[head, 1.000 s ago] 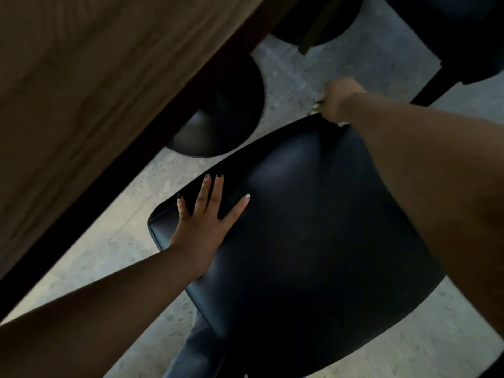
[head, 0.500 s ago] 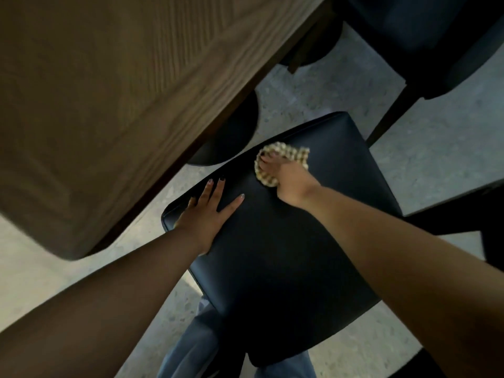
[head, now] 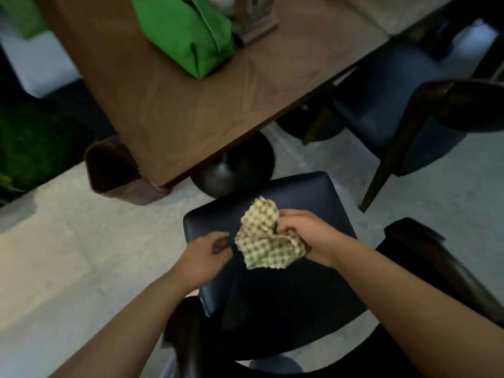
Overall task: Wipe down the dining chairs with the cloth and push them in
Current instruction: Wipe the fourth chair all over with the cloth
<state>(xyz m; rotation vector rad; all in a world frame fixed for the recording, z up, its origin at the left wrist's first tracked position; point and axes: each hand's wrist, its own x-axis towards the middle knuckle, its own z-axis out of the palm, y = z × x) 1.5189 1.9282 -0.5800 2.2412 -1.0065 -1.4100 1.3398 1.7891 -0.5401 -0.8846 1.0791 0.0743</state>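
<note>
Directly below me stands a dining chair with a black padded seat (head: pixel 272 296), pulled out from the wooden table (head: pixel 177 105). Over the seat's front half, my right hand (head: pixel 308 238) grips a crumpled cream-and-green checked cloth (head: pixel 267 246) and holds it bunched, just above the seat. My left hand (head: pixel 204 252) hovers at the seat's left edge, fingers loosely curled, fingertips right beside the cloth's left corner. It holds nothing that I can see. The chair's dark wooden back frame (head: pixel 436 263) curves around on the right.
A green fabric bag (head: pixel 185 31) and a wooden stand (head: pixel 253 20) sit on the table. The table's black round base (head: pixel 234 167) stands just beyond the seat. A second dark chair (head: pixel 395 110) is tucked in at right. A brown bin-like object (head: pixel 114 170) stands on the pale floor at left.
The view has risen from close under the table to above it. My right hand lifted the cloth off the seat and bunched it. My left hand came off the seat toward the cloth.
</note>
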